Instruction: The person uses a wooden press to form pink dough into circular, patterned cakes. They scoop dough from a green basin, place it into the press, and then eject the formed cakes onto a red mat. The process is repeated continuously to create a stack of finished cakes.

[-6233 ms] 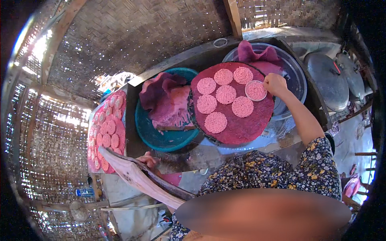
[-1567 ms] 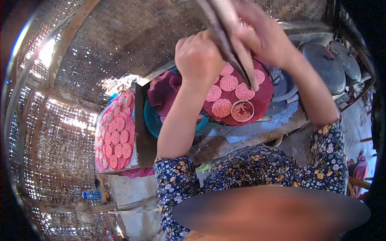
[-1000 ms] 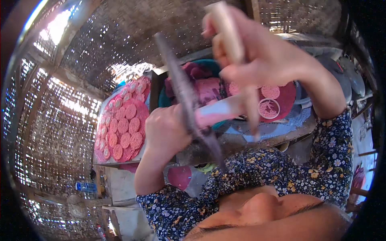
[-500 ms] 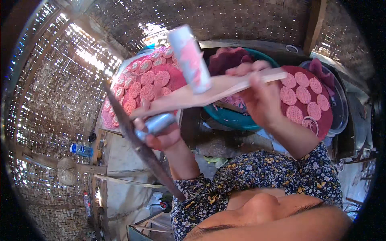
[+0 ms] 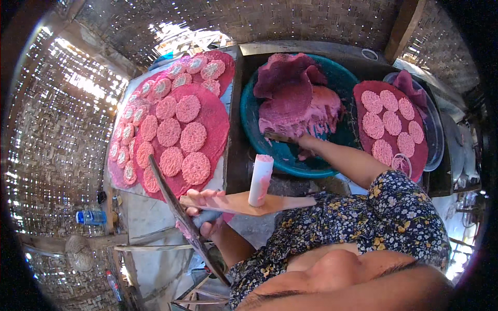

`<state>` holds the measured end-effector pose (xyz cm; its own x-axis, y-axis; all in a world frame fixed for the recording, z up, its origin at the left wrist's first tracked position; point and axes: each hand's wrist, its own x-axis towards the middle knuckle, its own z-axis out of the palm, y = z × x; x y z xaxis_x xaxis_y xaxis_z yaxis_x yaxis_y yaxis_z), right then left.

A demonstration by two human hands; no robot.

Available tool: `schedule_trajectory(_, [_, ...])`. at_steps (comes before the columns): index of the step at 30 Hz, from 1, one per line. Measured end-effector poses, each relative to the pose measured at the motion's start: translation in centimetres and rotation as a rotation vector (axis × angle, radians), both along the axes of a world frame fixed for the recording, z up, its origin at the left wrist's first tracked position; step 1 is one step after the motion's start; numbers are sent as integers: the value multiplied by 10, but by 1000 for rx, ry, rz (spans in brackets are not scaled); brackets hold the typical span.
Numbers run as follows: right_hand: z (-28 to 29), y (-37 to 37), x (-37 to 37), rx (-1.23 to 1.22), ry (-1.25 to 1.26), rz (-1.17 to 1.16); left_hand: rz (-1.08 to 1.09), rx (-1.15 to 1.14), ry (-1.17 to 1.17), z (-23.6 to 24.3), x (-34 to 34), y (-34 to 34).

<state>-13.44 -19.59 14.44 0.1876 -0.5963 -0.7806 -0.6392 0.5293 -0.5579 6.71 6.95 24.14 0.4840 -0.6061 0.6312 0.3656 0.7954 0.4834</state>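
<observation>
My left hand [image 5: 207, 210] is closed around a two-part wooden hand press. One part is a pale, tapered board [image 5: 228, 203] with a white tube [image 5: 259, 181] standing through it, pink dough at its mouth and smeared on its side. The other is a dark wooden bar [image 5: 176, 207] with a grey cylinder [image 5: 206, 217] under my fingers. My right hand [image 5: 306, 147] reaches down into a teal basin [image 5: 249, 119], at the near edge of the pink dough [image 5: 327, 106]; its fingers are mostly hidden. A wrinkled magenta cloth [image 5: 285, 78] partly covers the dough.
At left, magenta mats [image 5: 215, 124] carry many round pink noodle-like cakes [image 5: 168, 132], some with pale centres. Another mat [image 5: 363, 137] with several cakes lies right of the basin, over a clear tub [image 5: 434, 150]. A blue-capped bottle [image 5: 91, 217] is by the woven wall.
My right hand has let go of the board and gone into the basin. My left hand has lowered the press toward me, the white tube now upright.
</observation>
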Motion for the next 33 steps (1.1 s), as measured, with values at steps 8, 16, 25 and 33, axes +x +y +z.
schedule_trajectory(8, [15, -14, -27, 93, -138, -28, -49, -23, 16, -4, 8, 7])
schedule_trajectory(16, [182, -26, -81, 141, -59, 550, -46, -1, 6, -9, 5, -2])
schedule_trajectory(25, [182, -95, -60, -1172, 944, 1567, -41, 20, -50, -7, 11, -8])
schedule_trajectory(33, [74, -117, -57, -1171, 802, 1753, 66, 156, -93, 4, 6, -2])
